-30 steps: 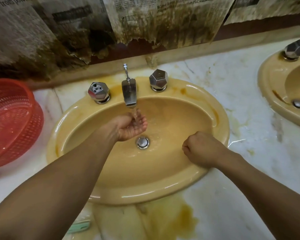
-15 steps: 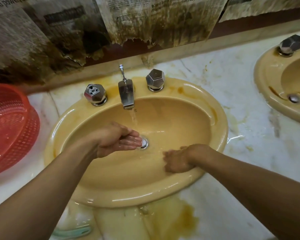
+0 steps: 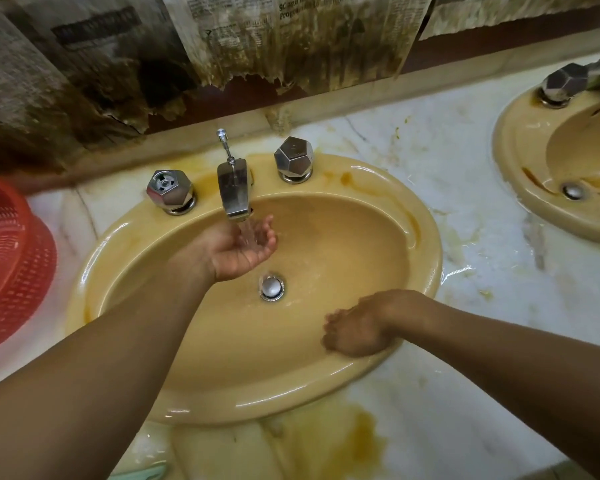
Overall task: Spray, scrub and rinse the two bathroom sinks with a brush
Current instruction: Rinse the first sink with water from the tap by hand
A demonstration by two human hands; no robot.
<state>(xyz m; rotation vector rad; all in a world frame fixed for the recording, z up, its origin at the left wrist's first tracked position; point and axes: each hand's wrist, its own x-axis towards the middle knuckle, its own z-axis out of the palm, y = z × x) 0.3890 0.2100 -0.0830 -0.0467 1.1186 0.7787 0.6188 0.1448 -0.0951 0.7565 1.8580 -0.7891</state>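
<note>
**Both hands in the near sink, water running**

Your left hand [image 3: 243, 245] is cupped palm-up and holds nothing, under the stream from the tap [image 3: 234, 190]. Your right hand [image 3: 355, 329] lies palm-down, fingers loose, on the sink [image 3: 343, 244] wall, front right. The second sink [image 3: 520, 161] is far right, the red basket [image 3: 11, 265] far left.

The single wide-angle view comes from the person's head, looking forward and steeply down, close over the sink [image 3: 118, 237], which fills the centre. It faces the wall [image 3: 291, 46] across the counter [image 3: 465, 150]. The left hand [image 3: 243, 244] and right hand [image 3: 354, 329] enter on arms from the bottom corners. The basket [image 3: 11, 265] is cropped at the left edge, the second sink [image 3: 520, 157] at the right.
</note>
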